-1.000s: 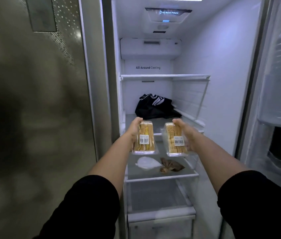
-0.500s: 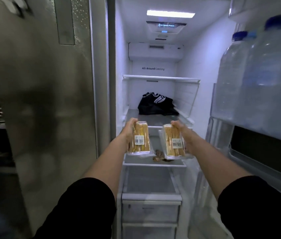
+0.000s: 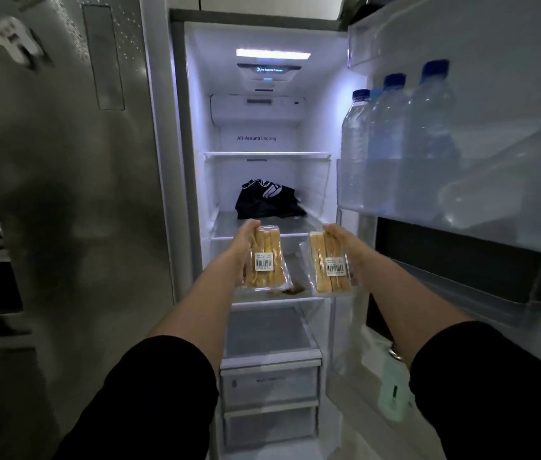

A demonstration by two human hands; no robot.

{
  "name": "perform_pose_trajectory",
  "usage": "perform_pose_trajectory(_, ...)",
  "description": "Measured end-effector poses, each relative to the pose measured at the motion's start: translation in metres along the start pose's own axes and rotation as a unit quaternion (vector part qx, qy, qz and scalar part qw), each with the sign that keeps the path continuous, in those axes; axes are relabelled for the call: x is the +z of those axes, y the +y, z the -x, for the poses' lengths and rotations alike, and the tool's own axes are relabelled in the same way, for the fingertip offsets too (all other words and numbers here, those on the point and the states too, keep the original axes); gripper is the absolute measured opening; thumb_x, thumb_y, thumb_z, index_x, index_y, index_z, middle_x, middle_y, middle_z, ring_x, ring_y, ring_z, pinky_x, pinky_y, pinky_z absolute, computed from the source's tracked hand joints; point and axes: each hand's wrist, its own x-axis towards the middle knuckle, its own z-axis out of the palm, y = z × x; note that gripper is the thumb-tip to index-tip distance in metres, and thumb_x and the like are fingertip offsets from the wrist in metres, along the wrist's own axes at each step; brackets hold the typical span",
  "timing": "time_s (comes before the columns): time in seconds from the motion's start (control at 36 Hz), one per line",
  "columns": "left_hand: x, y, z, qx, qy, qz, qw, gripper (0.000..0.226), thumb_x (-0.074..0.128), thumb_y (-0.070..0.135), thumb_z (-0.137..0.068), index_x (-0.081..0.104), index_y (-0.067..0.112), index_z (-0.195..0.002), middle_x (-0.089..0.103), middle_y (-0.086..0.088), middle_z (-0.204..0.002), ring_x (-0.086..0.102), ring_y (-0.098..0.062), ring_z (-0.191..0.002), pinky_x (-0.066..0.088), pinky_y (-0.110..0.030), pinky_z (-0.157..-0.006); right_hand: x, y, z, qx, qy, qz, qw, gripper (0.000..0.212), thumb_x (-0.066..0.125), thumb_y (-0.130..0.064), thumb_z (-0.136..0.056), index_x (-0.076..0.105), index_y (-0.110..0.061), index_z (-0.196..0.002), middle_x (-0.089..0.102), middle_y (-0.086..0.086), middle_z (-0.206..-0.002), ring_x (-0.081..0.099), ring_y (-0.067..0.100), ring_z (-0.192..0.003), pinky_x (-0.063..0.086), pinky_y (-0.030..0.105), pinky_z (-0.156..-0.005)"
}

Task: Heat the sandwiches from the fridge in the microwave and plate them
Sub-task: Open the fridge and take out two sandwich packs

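Mostly hidden: fingers of both hands sit behind packs, I see only thumbs and wrists. Left hand [image 3: 244, 242] grasps left sandwich pack [image 3: 265, 258]; right hand [image 3: 340, 239] grasps right sandwich pack [image 3: 329, 267], both upright in front of open fridge [image 3: 196, 161], apart from each other. Clear plastic packs, barcode stickers, print too small to read. Black bag [image 3: 267, 200] on middle shelf. Water bottles [image 3: 398, 144], blue caps, in door bin [image 3: 428, 194]. Back wall reads "All-Around Cooling". Brown scrap under packs, unclear.

"all-around cooling" on fridge wall [image 3: 256, 146]
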Motion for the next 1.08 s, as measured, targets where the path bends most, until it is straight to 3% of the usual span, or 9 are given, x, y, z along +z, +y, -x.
perform_pose_trajectory(0.08, 0.004, -0.001, 0.019, 0.005, -0.021, -0.01, 1.0, 0.048, 0.035, 0.053, -0.094, 0.053, 0.013, -0.073, 0.056, -0.007, -0.071, 0.054, -0.022, -0.062, 0.047, -0.028, -0.063, 0.0, -0.005, 0.056, -0.003, 0.021, -0.014, 1.0, 0.07, 0.065, -0.071, -0.062, 0.066, -0.016, -0.105, 0.062, 0.016, -0.118, 0.063, 0.034, -0.103, 0.048, 0.05, -0.094)
perform_pose_trajectory(0.22, 0.014, -0.009, 0.058, 0.003, -0.068, -0.028, 0.997, 0.048, 0.033, 0.05, -0.095, 0.05, 0.014, -0.069, 0.052, -0.006, -0.067, 0.056, -0.019, -0.049, 0.047, -0.021, -0.052, -0.013, 0.007, 0.112, 0.0, 0.041, -0.036, 0.998, 0.041, 0.058, -0.056, -0.085, 0.06, -0.014, -0.09, 0.063, 0.011, -0.097, 0.061, 0.025, -0.08, 0.052, 0.037, -0.078)
perform_pose_trajectory(0.31, 0.023, -0.015, 0.082, -0.012, -0.121, -0.028, 0.992, 0.052, 0.032, 0.051, -0.095, 0.051, 0.013, -0.066, 0.057, -0.005, -0.057, 0.056, -0.016, -0.036, 0.048, -0.017, -0.045, -0.025, 0.014, 0.147, 0.016, 0.092, -0.051, 0.994, 0.041, 0.061, -0.056, -0.082, 0.058, -0.016, -0.086, 0.061, 0.01, -0.09, 0.06, 0.025, -0.076, 0.048, 0.037, -0.071)
perform_pose_trajectory(0.39, 0.036, -0.019, 0.1, -0.026, -0.167, -0.008, 0.986, 0.054, 0.034, 0.054, -0.094, 0.052, 0.012, -0.065, 0.058, -0.003, -0.042, 0.056, -0.016, -0.033, 0.05, -0.017, -0.043, -0.036, 0.02, 0.175, 0.021, 0.119, -0.052, 0.991, 0.05, 0.064, -0.061, -0.075, 0.063, -0.015, -0.097, 0.066, 0.012, -0.098, 0.065, 0.027, -0.083, 0.052, 0.038, -0.078)
perform_pose_trajectory(0.44, 0.049, -0.022, 0.111, -0.036, -0.184, -0.002, 0.982, 0.052, 0.037, 0.055, -0.093, 0.053, 0.013, -0.065, 0.059, -0.005, -0.05, 0.057, -0.018, -0.038, 0.052, -0.02, -0.047, -0.048, 0.028, 0.193, 0.025, 0.14, -0.054, 0.988, 0.054, 0.065, -0.063, -0.071, 0.066, -0.016, -0.099, 0.068, 0.011, -0.1, 0.067, 0.027, -0.084, 0.054, 0.038, -0.077)
perform_pose_trajectory(0.53, 0.076, -0.028, 0.129, -0.035, -0.197, -0.021, 0.979, 0.049, 0.039, 0.056, -0.09, 0.055, 0.016, -0.068, 0.059, -0.007, -0.067, 0.058, -0.023, -0.054, 0.052, -0.024, -0.055, -0.072, 0.038, 0.228, 0.023, 0.171, -0.064, 0.983, 0.044, 0.064, -0.062, -0.073, 0.066, -0.019, -0.084, 0.069, 0.008, -0.088, 0.066, 0.025, -0.073, 0.053, 0.034, -0.067)
perform_pose_trajectory(0.69, 0.134, -0.03, 0.166, -0.026, -0.265, -0.032, 0.963, 0.05, 0.044, 0.056, -0.088, 0.056, 0.017, -0.061, 0.061, -0.006, -0.056, 0.058, -0.023, -0.06, 0.05, -0.028, -0.065, -0.127, 0.048, 0.29, 0.007, 0.244, -0.084, 0.966, 0.036, 0.058, -0.053, -0.086, 0.058, -0.019, -0.074, 0.061, 0.004, -0.07, 0.06, 0.019, -0.056, 0.049, 0.025, -0.053)
perform_pose_trajectory(0.92, 0.22, -0.034, 0.207, -0.041, -0.357, -0.056, 0.932, 0.05, 0.042, 0.059, -0.088, 0.054, 0.018, -0.062, 0.06, -0.007, -0.069, 0.058, -0.022, -0.064, 0.05, -0.029, -0.066, -0.205, 0.066, 0.337, 0.016, 0.318, -0.075, 0.945, 0.037, 0.055, -0.054, -0.087, 0.056, -0.019, -0.076, 0.059, 0.004, -0.067, 0.058, 0.016, -0.051, 0.043, 0.016, -0.043)
perform_pose_trajectory(1.08, 0.282, -0.039, 0.22, -0.042, -0.397, -0.052, 0.915, 0.048, 0.041, 0.055, -0.09, 0.052, 0.018, -0.062, 0.056, -0.005, -0.067, 0.055, -0.02, -0.06, 0.049, -0.026, -0.063, -0.262, 0.078, 0.346, 0.02, 0.331, -0.083, 0.94, 0.042, 0.06, -0.057, -0.081, 0.059, -0.016, -0.09, 0.063, 0.008, -0.075, 0.063, 0.021, -0.06, 0.054, 0.028, -0.058)
